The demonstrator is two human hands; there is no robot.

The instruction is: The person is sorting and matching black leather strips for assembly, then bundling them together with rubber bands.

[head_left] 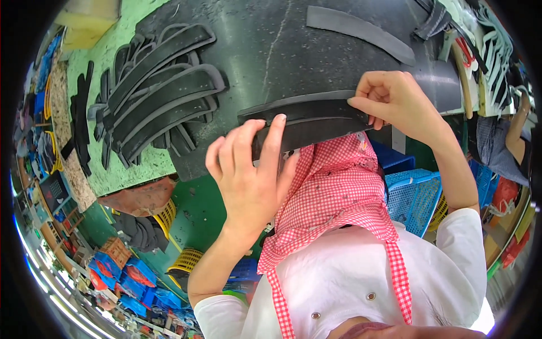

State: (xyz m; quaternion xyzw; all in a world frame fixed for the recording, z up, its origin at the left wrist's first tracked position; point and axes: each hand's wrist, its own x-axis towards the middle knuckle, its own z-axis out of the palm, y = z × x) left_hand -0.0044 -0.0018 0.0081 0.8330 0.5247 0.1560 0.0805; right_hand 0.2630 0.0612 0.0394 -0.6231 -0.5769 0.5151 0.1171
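— While you hold that black rubber strip [302,121] at the near edge of the dark work surface [293,51], where do your hands sit?

— Your left hand [248,175] has its fingers curled around the strip's left end, thumb behind. Your right hand [395,99] pinches the right end between thumb and fingertips. Both are closed on it.

— How far along do you seem?

— Judging by the heap of curved black strips [158,93] to your left and one loose strip [358,31] lying farther back, some pieces look handled already; this one is in hand, not yet set down.

— And its look?

— Long, flat, matte black, gently curved; it seems two layers lie together, just above your red checked apron [333,192].
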